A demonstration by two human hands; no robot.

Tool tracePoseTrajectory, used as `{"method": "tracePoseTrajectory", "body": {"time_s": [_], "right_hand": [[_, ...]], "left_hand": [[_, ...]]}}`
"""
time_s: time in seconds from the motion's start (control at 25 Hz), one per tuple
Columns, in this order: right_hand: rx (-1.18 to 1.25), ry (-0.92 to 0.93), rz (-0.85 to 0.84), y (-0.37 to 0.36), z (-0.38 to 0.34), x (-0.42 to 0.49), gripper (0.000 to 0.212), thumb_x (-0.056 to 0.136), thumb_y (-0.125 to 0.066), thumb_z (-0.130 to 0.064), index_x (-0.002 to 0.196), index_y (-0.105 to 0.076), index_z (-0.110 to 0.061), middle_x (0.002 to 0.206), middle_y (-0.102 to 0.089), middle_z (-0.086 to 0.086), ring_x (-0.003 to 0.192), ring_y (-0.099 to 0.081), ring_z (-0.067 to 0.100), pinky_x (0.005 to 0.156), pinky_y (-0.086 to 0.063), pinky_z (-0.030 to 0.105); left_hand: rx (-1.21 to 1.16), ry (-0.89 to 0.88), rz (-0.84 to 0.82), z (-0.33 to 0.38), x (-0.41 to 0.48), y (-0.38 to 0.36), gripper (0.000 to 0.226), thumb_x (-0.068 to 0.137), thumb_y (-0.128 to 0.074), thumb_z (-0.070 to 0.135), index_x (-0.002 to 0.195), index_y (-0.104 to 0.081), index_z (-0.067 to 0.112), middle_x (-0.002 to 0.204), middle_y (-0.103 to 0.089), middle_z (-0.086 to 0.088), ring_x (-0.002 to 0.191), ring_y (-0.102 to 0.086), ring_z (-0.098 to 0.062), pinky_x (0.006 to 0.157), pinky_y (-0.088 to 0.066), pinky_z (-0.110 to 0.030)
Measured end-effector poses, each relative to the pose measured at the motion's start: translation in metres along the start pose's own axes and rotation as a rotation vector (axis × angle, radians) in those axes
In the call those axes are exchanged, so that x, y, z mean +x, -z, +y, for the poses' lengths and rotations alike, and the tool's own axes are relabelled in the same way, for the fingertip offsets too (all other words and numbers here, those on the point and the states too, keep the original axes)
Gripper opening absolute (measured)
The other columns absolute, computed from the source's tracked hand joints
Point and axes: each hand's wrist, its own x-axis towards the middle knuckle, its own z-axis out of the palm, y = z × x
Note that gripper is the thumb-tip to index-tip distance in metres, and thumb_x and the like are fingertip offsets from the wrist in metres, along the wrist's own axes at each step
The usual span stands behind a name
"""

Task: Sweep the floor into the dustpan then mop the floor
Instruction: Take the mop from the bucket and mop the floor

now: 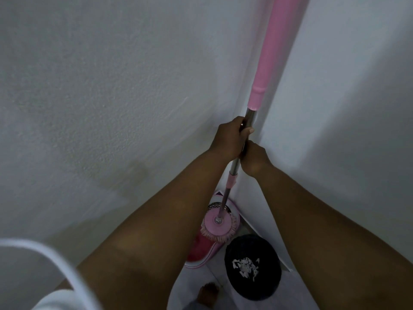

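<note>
Both hands hold the mop [266,63] pole. The left hand [232,137] is on top and the right hand [254,159] is just below, each grip clamped round it. The mop head [218,227] is at 6 o'clock, over the pink bucket [201,249] in the corner. A black bin [268,285] stands at 5 o'clock from it. If the head swings out, it could knock the bin. Drips could make the floor slippy by the bare foot [209,295].

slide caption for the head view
Left hand and right hand grip the mop pole, mop head at the pink bucket, black bin beside it.
</note>
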Motion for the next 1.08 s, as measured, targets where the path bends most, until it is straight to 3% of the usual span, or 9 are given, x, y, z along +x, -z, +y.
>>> {"method": "tracePoseTrajectory", "body": {"time_s": [0.24, 0.36, 0.56, 0.6, 0.68, 0.8, 0.92, 1.0, 1.08], "right_hand": [[-0.146, -0.031, -0.035, 0.002, 0.003, 0.005, 0.014, 0.099, -0.043, -0.013, 0.089, -0.052, -0.010, 0.080, -0.054, 0.004, 0.058, -0.047, 0.012, 0.047, -0.030, 0.021], [-0.101, -0.071, -0.043, -0.002, 0.006, 0.001, 0.010, 0.096, -0.050, -0.015, 0.092, -0.056, -0.009, 0.090, -0.061, 0.010, 0.061, -0.048, 0.014, 0.048, -0.032, 0.022], [0.106, -0.153, 0.012, -0.007, 0.015, -0.017, 0.039, 0.098, -0.049, -0.034, 0.119, -0.056, -0.003, 0.114, -0.064, 0.015, 0.085, -0.058, 0.024, 0.062, -0.041, 0.026], [0.112, -0.158, 0.015, -0.006, 0.017, -0.020, 0.040, 0.098, -0.050, -0.035, 0.120, -0.056, -0.002, 0.116, -0.063, 0.016, 0.086, -0.058, 0.025, 0.063, -0.041, 0.027], [0.104, -0.155, 0.027, -0.002, 0.021, -0.027, 0.041, 0.098, -0.050, -0.036, 0.120, -0.056, -0.002, 0.119, -0.063, 0.016, 0.089, -0.059, 0.026, 0.063, -0.039, 0.026], [0.106, -0.136, 0.065, 0.004, 0.024, -0.045, 0.045, 0.099, -0.049, -0.039, 0.122, -0.057, -0.002, 0.124, -0.062, 0.014, 0.108, -0.060, 0.029, 0.073, -0.035, 0.024], [0.151, -0.116, 0.106, 0.008, 0.029, -0.074, 0.046, 0.098, -0.049, -0.041, 0.124, -0.058, -0.003, 0.124, -0.063, 0.014, 0.114, -0.058, 0.029, 0.079, -0.034, 0.023], [0.219, -0.114, 0.138, 0.015, 0.036, -0.101, 0.048, 0.098, -0.051, -0.040, 0.131, -0.055, -0.006, 0.125, -0.064, 0.012, 0.118, -0.057, 0.028, 0.090, -0.038, 0.024], [0.264, -0.124, 0.183, 0.018, 0.047, -0.132, 0.047, 0.098, -0.051, -0.039, 0.134, -0.054, -0.009, 0.126, -0.064, 0.008, 0.118, -0.056, 0.025, 0.090, -0.037, 0.022]], "left_hand": [[0.017, 0.009, 0.014, 0.003, 0.004, -0.010, 0.021, 0.098, -0.056, 0.023, 0.109, -0.061, 0.007, 0.087, -0.060, 0.003, 0.077, -0.056, -0.009, 0.060, -0.035, -0.006], [0.046, 0.014, 0.006, 0.002, 0.004, -0.011, 0.022, 0.098, -0.055, 0.024, 0.109, -0.061, 0.006, 0.087, -0.059, 0.003, 0.077, -0.054, -0.009, 0.058, -0.034, -0.005], [0.095, 0.052, -0.007, 0.006, 0.002, -0.012, 0.023, 0.099, -0.052, 0.027, 0.108, -0.062, 0.009, 0.090, -0.062, 0.001, 0.071, -0.051, -0.005, 0.052, -0.033, -0.003], [0.082, 0.070, -0.015, 0.006, -0.001, -0.013, 0.024, 0.100, -0.051, 0.028, 0.111, -0.062, 0.009, 0.095, -0.065, -0.001, 0.074, -0.054, -0.005, 0.055, -0.033, -0.003], [0.039, 0.119, -0.038, 0.005, -0.009, -0.015, 0.033, 0.100, -0.050, 0.031, 0.124, -0.058, 0.010, 0.114, -0.066, -0.006, 0.097, -0.062, -0.015, 0.073, -0.039, -0.009], [0.023, 0.197, -0.092, -0.003, -0.029, -0.017, 0.057, 0.099, -0.049, 0.040, 0.145, -0.039, 0.008, 0.142, -0.051, -0.012, 0.129, -0.049, -0.024, 0.101, -0.038, -0.028], [0.055, 0.241, -0.115, -0.014, -0.053, -0.018, 0.061, 0.098, -0.049, 0.042, 0.147, -0.034, 0.008, 0.146, -0.045, -0.012, 0.131, -0.045, -0.025, 0.106, -0.036, -0.033], [0.050, 0.249, -0.113, -0.012, -0.074, -0.018, 0.060, 0.098, -0.048, 0.042, 0.146, -0.036, 0.008, 0.145, -0.046, -0.011, 0.130, -0.046, -0.024, 0.106, -0.037, -0.034], [0.001, 0.258, -0.111, -0.006, -0.096, -0.024, 0.056, 0.098, -0.049, 0.042, 0.142, -0.042, 0.008, 0.140, -0.050, -0.008, 0.126, -0.048, -0.022, 0.107, -0.039, -0.036]]}}
